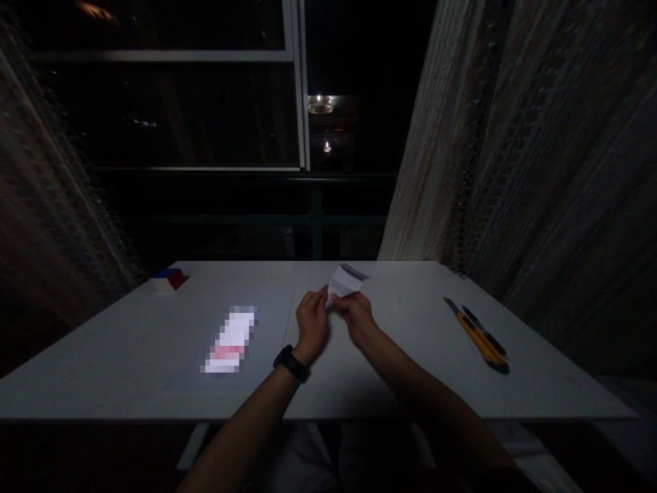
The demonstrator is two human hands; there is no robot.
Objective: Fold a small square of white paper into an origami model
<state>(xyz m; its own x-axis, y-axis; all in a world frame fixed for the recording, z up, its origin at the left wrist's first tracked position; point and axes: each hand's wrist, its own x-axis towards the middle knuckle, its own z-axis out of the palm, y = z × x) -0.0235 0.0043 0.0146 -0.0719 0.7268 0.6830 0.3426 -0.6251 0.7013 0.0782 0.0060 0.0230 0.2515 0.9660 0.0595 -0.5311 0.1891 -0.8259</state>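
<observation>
A small folded piece of white paper [347, 280] is held up just above the white table [410, 370], near its middle. My left hand [311, 323], with a black watch on its wrist, pinches the paper's lower left corner. My right hand [356, 313] pinches the paper's lower edge from the right. Both hands sit close together with fingers closed on the paper.
A yellow utility knife [477, 334] and a dark pen [485, 331] lie on the table's right side. A blurred white and red item [232, 339] rests on a large sheet at left. A coloured cube [168, 279] sits at the far left corner. Curtains hang on both sides of a dark window.
</observation>
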